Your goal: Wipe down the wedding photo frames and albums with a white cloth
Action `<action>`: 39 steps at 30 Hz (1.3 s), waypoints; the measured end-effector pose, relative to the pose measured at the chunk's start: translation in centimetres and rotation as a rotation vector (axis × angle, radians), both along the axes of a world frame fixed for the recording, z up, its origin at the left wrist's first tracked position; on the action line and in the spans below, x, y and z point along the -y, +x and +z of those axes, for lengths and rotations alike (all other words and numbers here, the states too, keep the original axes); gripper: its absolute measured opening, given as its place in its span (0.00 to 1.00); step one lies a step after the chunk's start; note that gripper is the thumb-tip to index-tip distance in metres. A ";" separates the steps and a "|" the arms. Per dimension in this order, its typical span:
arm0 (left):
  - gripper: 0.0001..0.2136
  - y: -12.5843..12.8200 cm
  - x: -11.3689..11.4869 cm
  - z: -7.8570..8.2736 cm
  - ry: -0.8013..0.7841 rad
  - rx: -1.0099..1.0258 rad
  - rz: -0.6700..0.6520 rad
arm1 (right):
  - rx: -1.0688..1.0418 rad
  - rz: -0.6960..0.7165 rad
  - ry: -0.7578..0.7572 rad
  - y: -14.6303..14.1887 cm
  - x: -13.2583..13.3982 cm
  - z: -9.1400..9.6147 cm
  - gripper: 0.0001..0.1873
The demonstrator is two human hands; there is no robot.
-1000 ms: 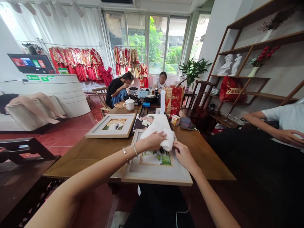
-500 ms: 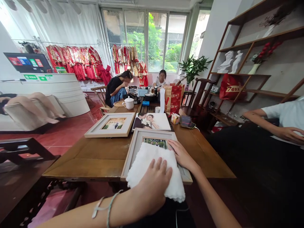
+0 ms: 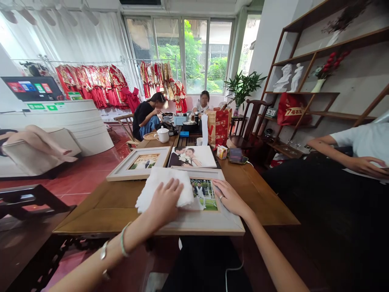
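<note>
A pale wooden photo frame (image 3: 209, 221) with a wedding picture lies flat at the near edge of the long wooden table (image 3: 115, 202). My left hand (image 3: 164, 200) lies flat with spread fingers on a white cloth (image 3: 165, 186), pressing it onto the frame's left side. My right hand (image 3: 229, 196), fingers stretched out, rests on the frame's right border and holds nothing. A ring shows on one of its fingers.
A second framed photo (image 3: 138, 162) and an unframed print (image 3: 191, 156) lie just beyond. Farther along are a teapot (image 3: 163, 134), a red bag (image 3: 221, 125) and a phone (image 3: 235, 155). Two people sit at the far end. Another person's arm (image 3: 340, 152) rests at right.
My left hand has slid the cloth from the frame's near edge up and to the left, uncovering the picture. My right hand has stayed on the frame's right side.
</note>
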State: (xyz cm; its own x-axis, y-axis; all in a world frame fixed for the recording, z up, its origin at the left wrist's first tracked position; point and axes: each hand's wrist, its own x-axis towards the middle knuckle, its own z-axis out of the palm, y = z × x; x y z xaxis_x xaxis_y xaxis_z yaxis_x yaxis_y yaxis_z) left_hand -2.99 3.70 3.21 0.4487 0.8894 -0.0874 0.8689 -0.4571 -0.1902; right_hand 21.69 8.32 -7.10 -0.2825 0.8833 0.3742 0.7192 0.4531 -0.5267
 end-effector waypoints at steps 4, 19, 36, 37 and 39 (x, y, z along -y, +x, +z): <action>0.34 -1.2 -5.6 -1.8 0.111 0.146 -0.023 | -0.018 0.012 0.008 0.1 0.0 0.1 0.21; 0.30 0.6 -4.6 -1.4 0.039 0.035 -0.032 | -0.007 0.000 -0.020 0.0 -0.3 0.1 0.21; 0.32 3.4 -1.1 -3.4 0.016 0.062 -0.190 | -0.027 0.012 0.015 -0.1 -0.3 0.2 0.20; 0.31 3.5 -2.2 -3.6 0.044 0.059 -0.188 | -0.026 0.013 0.017 -0.1 -0.3 0.2 0.20; 0.29 3.5 -4.1 -3.7 0.098 0.065 -0.200 | -0.023 0.015 0.017 -0.1 -0.3 0.2 0.19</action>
State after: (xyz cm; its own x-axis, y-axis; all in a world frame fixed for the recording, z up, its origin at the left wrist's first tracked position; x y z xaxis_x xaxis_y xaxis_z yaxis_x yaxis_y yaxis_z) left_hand 0.53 7.81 -0.51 0.6185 0.7852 0.0301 0.7750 -0.6032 -0.1883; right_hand 21.59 8.62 -6.87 -0.2868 0.8725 0.3956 0.7001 0.4728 -0.5351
